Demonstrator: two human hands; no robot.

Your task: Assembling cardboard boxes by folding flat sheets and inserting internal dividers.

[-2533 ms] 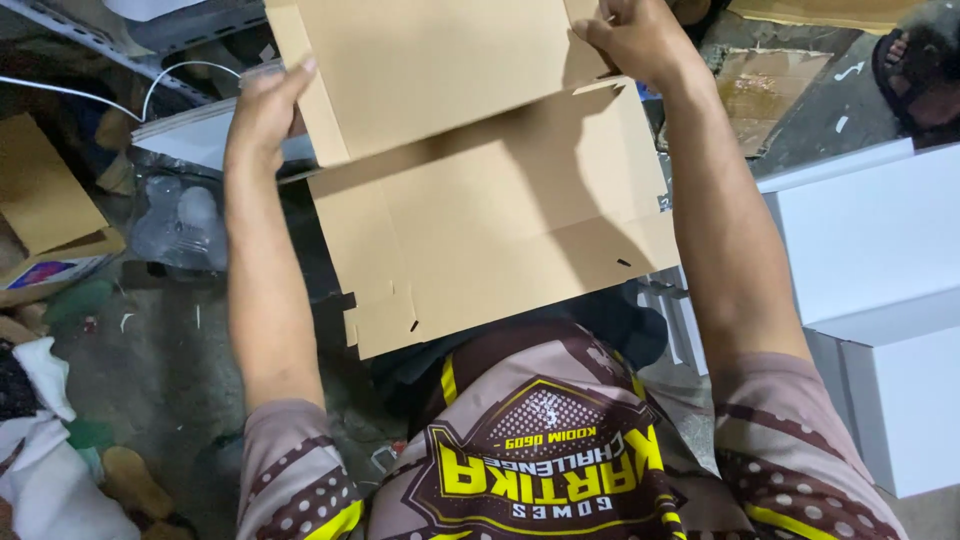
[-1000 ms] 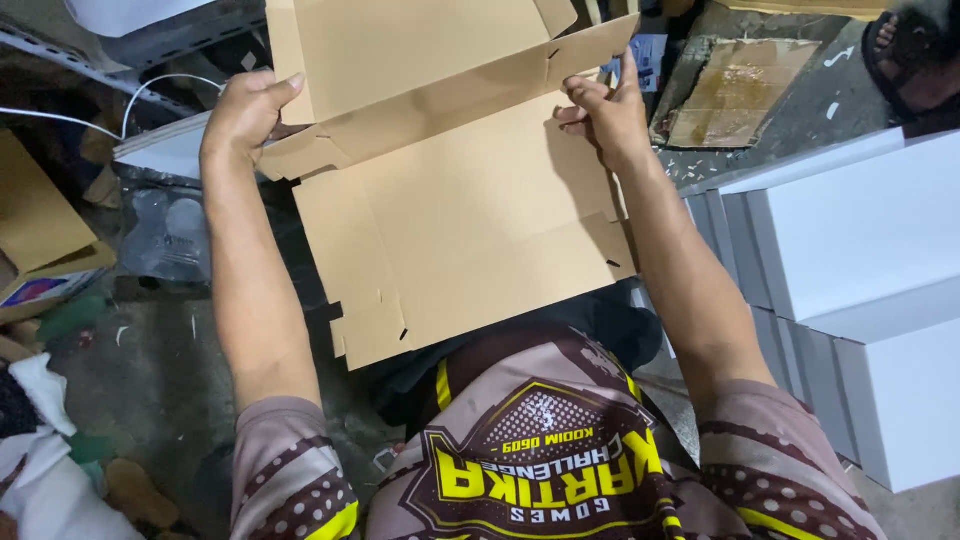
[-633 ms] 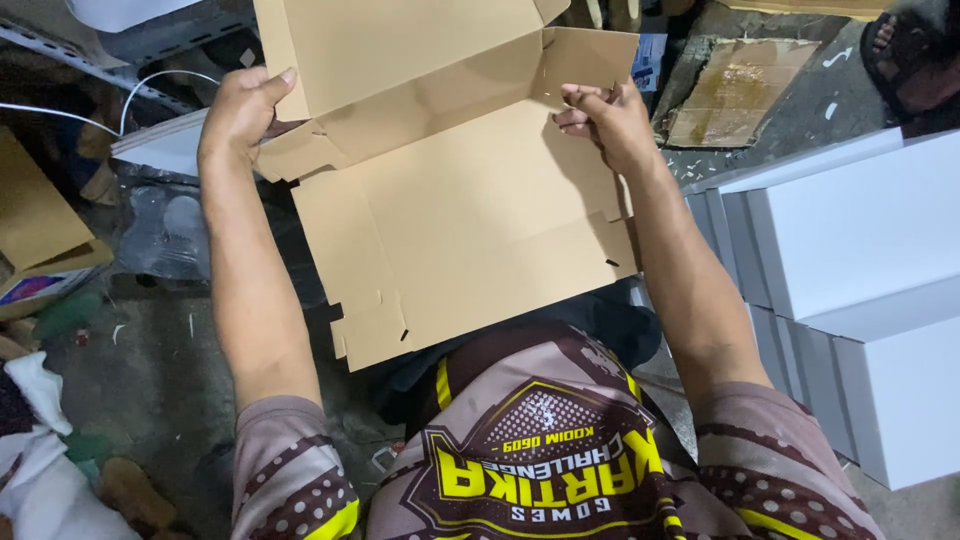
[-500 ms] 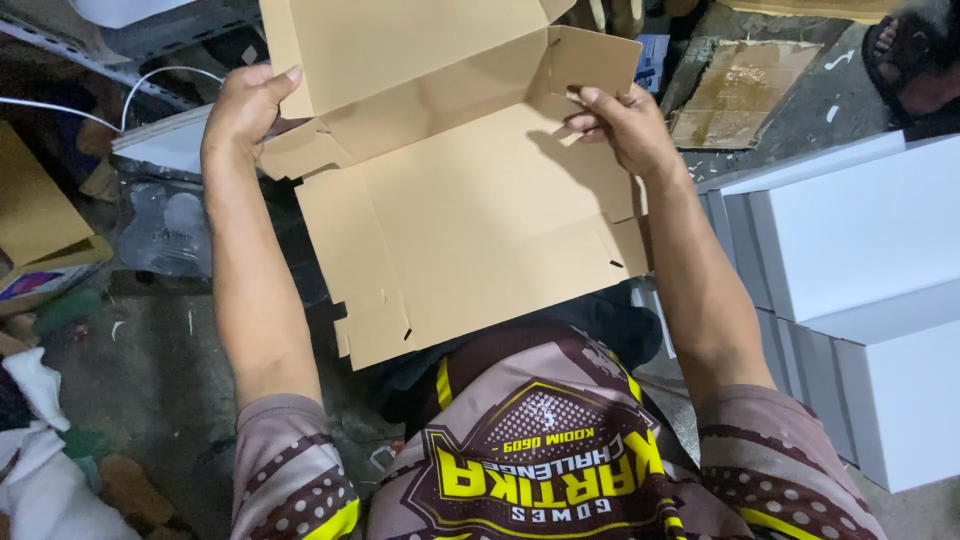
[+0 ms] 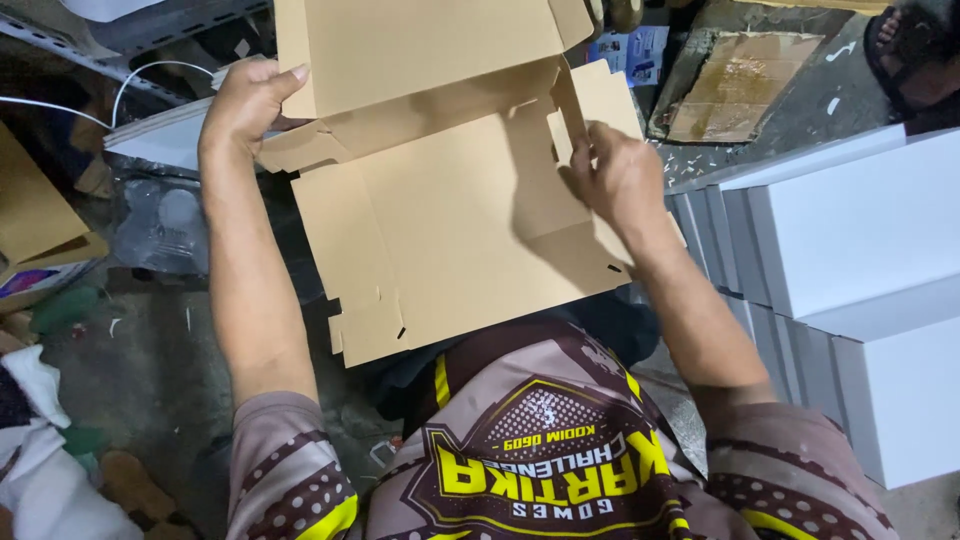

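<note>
A flat brown cardboard blank (image 5: 460, 230) is held over the lap, partly folded, its far panel raised upright. White boxes (image 5: 850, 260) are stacked on the floor just beside it, to the right. A thin white board (image 5: 165, 135) is seen behind the left wrist. The blank's left edge is gripped by the left hand (image 5: 250, 105), thumb on the raised panel. The small right side flap (image 5: 600, 100) is pinched by the right hand (image 5: 615, 175), fingers closed on it.

White boxes (image 5: 850, 230) crowding right side
</note>
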